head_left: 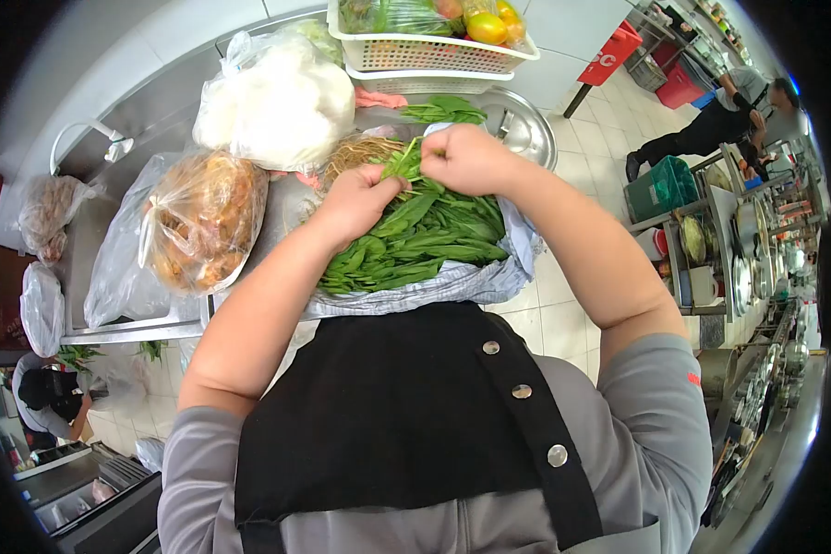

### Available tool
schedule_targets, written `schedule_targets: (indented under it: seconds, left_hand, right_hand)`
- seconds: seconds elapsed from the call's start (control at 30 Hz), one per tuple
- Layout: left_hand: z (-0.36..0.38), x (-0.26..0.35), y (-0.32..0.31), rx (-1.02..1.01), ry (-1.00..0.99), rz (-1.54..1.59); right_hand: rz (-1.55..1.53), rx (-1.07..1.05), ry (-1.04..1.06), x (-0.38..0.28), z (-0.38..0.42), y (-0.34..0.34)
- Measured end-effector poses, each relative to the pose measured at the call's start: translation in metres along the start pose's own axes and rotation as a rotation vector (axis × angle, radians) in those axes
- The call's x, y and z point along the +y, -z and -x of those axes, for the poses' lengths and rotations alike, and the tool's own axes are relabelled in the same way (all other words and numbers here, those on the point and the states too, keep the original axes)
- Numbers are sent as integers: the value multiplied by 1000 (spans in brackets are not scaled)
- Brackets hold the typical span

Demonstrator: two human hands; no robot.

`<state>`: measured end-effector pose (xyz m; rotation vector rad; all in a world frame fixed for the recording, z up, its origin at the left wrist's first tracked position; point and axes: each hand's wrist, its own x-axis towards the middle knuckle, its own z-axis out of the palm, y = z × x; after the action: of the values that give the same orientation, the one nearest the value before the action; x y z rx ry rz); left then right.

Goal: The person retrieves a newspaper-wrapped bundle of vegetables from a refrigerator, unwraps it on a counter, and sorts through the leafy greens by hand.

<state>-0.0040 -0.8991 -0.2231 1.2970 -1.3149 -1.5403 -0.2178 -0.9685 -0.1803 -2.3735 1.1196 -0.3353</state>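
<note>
A large heap of long-leaved greens (434,231) lies on a crumpled pale cloth (466,284) in front of me. Above its far side, my left hand (358,201) is closed with thumb and fingers pinched on a small bunch of leafy greens (403,162). My right hand (466,159), curled with its fingertips pinched together, grips the same bunch from the other side. Pale brown roots (353,157) lie just beyond my left hand. A few separate leaves (445,109) rest on the metal surface past my right hand.
Left of the greens sit a knotted bag of brown food (203,222) and a big white bag (277,97). A white basket (434,54) with produce stands at the back, beside a round metal tray (526,129). Other people (711,125) are at right and lower left.
</note>
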Motion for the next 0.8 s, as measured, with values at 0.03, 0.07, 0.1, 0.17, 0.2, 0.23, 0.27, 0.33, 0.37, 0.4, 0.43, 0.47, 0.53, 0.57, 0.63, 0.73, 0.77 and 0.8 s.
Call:
schedule_targets:
  seconds: [0.03, 0.07, 0.1, 0.17, 0.2, 0.23, 0.27, 0.33, 0.37, 0.4, 0.43, 0.47, 0.53, 0.57, 0.63, 0.73, 0.77, 0.8]
  left_hand:
    - [2, 1, 1, 4, 6, 5]
    - [4, 3, 2, 9, 12, 11]
    - [6, 3, 2, 15, 19, 17]
    - [7, 3, 3, 14, -3, 10]
    - [7, 3, 4, 11, -13, 6]
    - [7, 1, 5, -3, -19, 35]
    - [5, -2, 6, -16, -25, 62]
    - [4, -6, 9, -48, -32, 100]
    - [4, -8, 11, -66, -31, 111]
    - [4, -9, 12, -83, -30, 123]
    - [4, -10, 12, -91, -37, 127]
    - [5, -10, 12, -98, -45, 132]
    - [5, -9, 11, -106, -74, 141]
    - [5, -7, 9, -107, -95, 144]
    - [5, -8, 8, -112, -120, 131]
    - [3, -11, 9, -120, -125, 106]
    - [3, -9, 9, -117, -117, 116]
    - [3, -9, 8, -114, -111, 126]
  right_hand:
    - [-70, -8, -70, 4, -1, 4]
    - [-140, -18, -141, 7, -1, 9]
    - [-210, -28, -211, 9, 0, 13]
    - [-246, -150, -152, 9, 3, 16]
    - [-219, -153, -64, 11, 6, 11]
    - [-191, -156, 24, 10, 8, 9]
    - [-145, -171, 40, 9, 7, 8]
    - [-69, -237, 45, 1, 8, 10]
    - [-32, -270, 48, -5, 8, 11]
    - [-19, -319, 6, -13, 7, 13]
    - [-30, -329, 1, -12, 5, 11]
    - [-40, -341, -4, -9, 3, 9]
    - [-70, -374, -31, -8, 1, 10]
    - [-91, -394, -53, -10, 1, 11]
    - [-69, -418, -34, -10, 0, 9]
    - [-17, -403, 27, -5, -2, 6]
    - [-49, -384, 5, -5, -2, 8]
    - [-81, -365, -18, -6, -2, 9]
